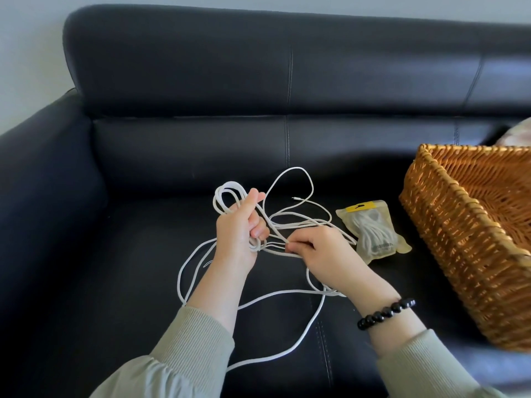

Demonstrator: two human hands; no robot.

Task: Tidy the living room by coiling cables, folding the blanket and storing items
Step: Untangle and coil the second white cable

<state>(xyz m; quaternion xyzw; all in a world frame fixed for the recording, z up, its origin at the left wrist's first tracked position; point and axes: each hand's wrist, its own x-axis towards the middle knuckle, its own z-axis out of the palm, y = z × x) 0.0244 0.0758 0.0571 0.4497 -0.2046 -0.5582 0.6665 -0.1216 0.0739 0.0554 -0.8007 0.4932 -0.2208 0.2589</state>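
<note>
A long white cable (290, 170) lies in loose tangled loops on the seat of a black leather sofa (143, 225). My left hand (238, 234) is raised above the seat and grips a small bundle of coiled loops, which stick out above its fingers. Just to its right, my right hand (321, 251) pinches a strand of the same cable between thumb and fingers. More slack runs down across the seat toward me. One thin plug end lies beyond my hands.
A clear yellow-topped pouch (373, 231) holding another coiled white cable lies on the seat right of my hands. A large woven wicker basket (448, 225) stands at the right. A pale fabric corner (517, 133) shows behind it.
</note>
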